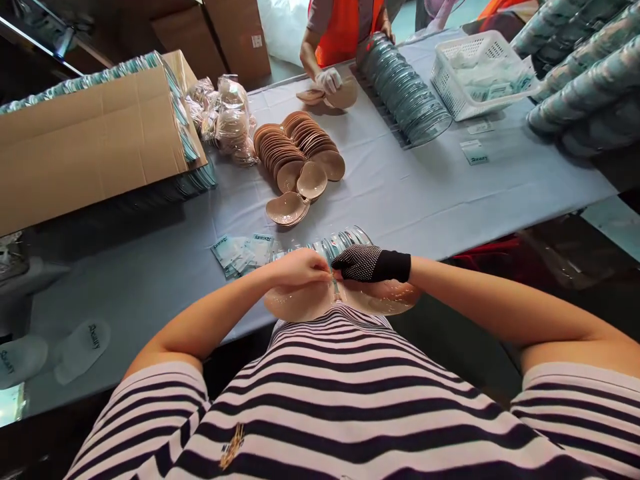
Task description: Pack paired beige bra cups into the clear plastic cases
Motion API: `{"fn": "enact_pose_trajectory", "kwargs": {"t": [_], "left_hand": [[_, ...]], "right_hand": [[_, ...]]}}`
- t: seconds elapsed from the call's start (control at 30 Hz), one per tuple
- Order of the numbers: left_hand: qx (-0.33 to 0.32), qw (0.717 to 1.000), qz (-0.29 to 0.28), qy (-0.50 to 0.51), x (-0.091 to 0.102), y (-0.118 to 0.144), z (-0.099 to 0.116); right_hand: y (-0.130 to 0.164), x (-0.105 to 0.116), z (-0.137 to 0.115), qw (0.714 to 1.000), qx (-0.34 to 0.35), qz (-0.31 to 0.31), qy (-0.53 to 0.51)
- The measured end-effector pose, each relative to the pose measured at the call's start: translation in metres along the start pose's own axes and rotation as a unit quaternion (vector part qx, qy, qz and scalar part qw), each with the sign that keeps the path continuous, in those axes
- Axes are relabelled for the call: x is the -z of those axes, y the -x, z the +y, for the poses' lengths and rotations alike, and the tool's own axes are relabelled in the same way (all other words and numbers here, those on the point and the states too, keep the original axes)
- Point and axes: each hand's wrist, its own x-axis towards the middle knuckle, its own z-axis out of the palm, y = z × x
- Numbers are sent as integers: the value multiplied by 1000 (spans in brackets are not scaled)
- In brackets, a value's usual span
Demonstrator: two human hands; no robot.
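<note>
Pinching at the middle, the bare left hand (pixel 300 268) and the dotted-gloved right hand (pixel 371 264) each keep a closed grip on the joined pair of beige cups (pixel 300 303), held against the striped shirt at the worktop (pixel 425 193) edge, at 6 o'clock from the fanned stack of cups (pixel 295 150). They look light, thin and floppy, probably tacky under a clear film, though that is hard to confirm here. I would judge the centre link the best hold, since the rims would fold.
</note>
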Motion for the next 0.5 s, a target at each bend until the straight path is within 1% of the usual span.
{"fn": "enact_pose_trajectory", "kwargs": {"t": [0.13,0.17,0.23,0.3,0.4,0.43,0.5], "left_hand": [[20,996,10,-90,7,-2,5],[27,995,16,-98,8,-2,5],[34,995,33,-92,7,-4,4],[37,995,70,-54,0,-7,-2],[55,989,135,34,-19,-16,-15],[62,985,146,62,-25,-19,-19],[55,980,156,110,-31,-22,-26]], "right_hand": [[-8,-2,-6,998,-35,-17,48],[-10,-3,-6,998,-45,-7,47],[-14,-7,-2,996,-72,34,31],[-20,-13,2,991,-99,87,7],[-28,-22,10,979,-126,161,-20],[-30,-25,12,973,-129,187,-38],[-31,-26,16,963,-110,229,-87]]}}
